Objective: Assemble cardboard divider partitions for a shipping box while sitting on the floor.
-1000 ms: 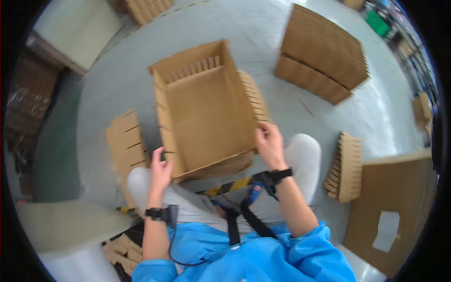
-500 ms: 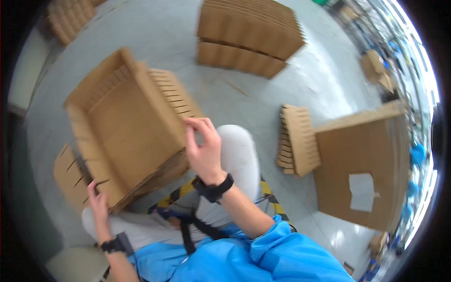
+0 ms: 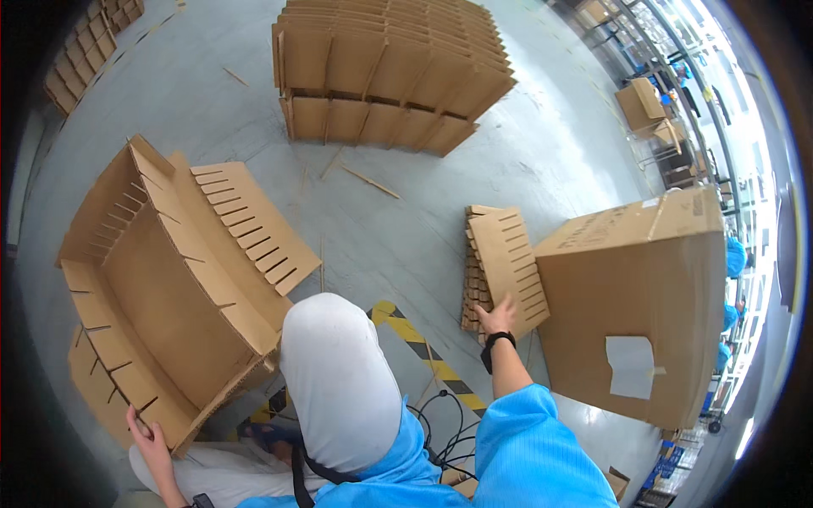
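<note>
An open cardboard box [image 3: 165, 267] with slotted strips along its inner walls leans against my legs at the left. My left hand [image 3: 152, 453] pinches its near left edge, fingers and thumb closed on the cardboard. Past my right knee, a stack of slotted cardboard dividers [image 3: 511, 254] lies on the floor. My right hand [image 3: 498, 317] is at the near end of that stack, thumb and fingers apart; the top divider shows its row of slots. Another slotted piece [image 3: 254, 224] sticks out beside the box's right wall.
A tall block of assembled cardboard partitions [image 3: 381, 76] stands ahead. To the right is a big closed carton [image 3: 627, 313] with white paper on it. Black cables [image 3: 449, 436] and yellow-black floor tape [image 3: 415, 343] lie near my knee; shelving [image 3: 711, 110] lines the far right.
My right hand has let go of the box's right edge and moved right to the divider stack. The view has shifted; my left hand stays on the box.
</note>
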Demonstrator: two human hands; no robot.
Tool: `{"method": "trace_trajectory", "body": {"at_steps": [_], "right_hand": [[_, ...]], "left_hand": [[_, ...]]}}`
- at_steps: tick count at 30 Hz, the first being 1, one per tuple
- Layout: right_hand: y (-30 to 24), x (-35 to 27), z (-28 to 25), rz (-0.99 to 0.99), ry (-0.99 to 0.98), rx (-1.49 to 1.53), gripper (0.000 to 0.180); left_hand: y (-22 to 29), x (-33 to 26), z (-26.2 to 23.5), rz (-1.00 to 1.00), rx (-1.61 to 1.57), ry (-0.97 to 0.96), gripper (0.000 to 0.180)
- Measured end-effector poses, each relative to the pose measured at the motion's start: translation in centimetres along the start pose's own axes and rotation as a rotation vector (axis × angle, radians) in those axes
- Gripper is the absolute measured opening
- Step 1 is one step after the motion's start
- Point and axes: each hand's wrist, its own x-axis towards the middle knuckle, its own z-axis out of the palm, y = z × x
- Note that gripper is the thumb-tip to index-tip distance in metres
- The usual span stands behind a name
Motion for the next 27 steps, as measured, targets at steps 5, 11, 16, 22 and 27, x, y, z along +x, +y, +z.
{"method": "trace_trajectory", "body": {"at_steps": [5, 11, 16, 22, 27], "right_hand": [[2.1, 3.4, 0.4, 0.086, 0.12, -0.008, 0.107], [-0.3, 3.2, -3.3, 0.022, -0.029, -0.032, 0.107], [1.9, 6.4, -2.5, -0.213, -0.044, -0.037, 0.088], [8.7, 13.7, -0.4, -0.081, -0.028, -0.148, 0.098], [6.9, 14.5, 1.9, -0.352, -0.203, -0.097, 0.082]], "left_hand": [[1.2, 0.0, 2.9, 0.057, -0.047, 0.146, 0.056], [-0.8, 0.5, -0.6, -0.106, 0.011, 0.128, 0.058], [3.1, -2.2, -0.3, -0.019, 0.237, 0.226, 0.066], [8.8, -2.9, -2.5, 0.023, -0.079, 0.537, 0.061], [-4.4, -5.3, -10.6, -0.242, 0.105, 0.628, 0.055]]}}
